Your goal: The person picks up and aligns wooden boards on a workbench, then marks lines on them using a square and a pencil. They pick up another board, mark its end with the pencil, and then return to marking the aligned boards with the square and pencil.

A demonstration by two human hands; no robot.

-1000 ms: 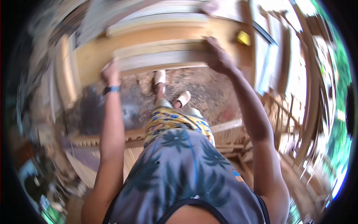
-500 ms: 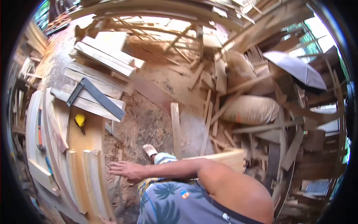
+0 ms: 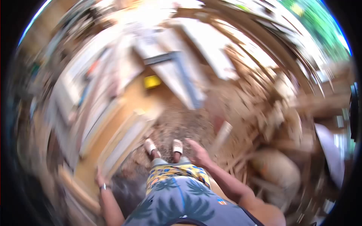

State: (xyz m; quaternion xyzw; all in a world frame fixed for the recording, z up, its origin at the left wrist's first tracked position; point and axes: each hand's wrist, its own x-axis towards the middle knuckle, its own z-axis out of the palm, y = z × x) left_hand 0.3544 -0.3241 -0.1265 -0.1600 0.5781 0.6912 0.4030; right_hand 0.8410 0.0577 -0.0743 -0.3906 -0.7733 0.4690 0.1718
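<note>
My left hand (image 3: pixel 100 180), with a watch (image 3: pixel 105 186) at the wrist, is at the edge of the wooden planks (image 3: pixel 126 130) on the left. Blur hides its fingers, so its grip does not show. My right hand (image 3: pixel 198 153) hangs in front of my body above the floor, fingers stretched out and nothing visible in it. Beyond the planks lies a yellow tape measure (image 3: pixel 152 81) on a tan board. A dark metal square (image 3: pixel 184 81) rests across pale boards behind it.
Sawdust covers the ground (image 3: pixel 173 128) around my feet in light shoes. A stuffed sack (image 3: pixel 277 171) and scrap wood stand at the right, with a pale umbrella (image 3: pixel 331 154) beyond. A blurred orange-and-dark tool (image 3: pixel 92 67) lies on the left boards.
The view has swung left, so the boards, tape measure and square now sit nearer the middle. My left hand has come fully into view; my right hand has shifted away from the planks.
</note>
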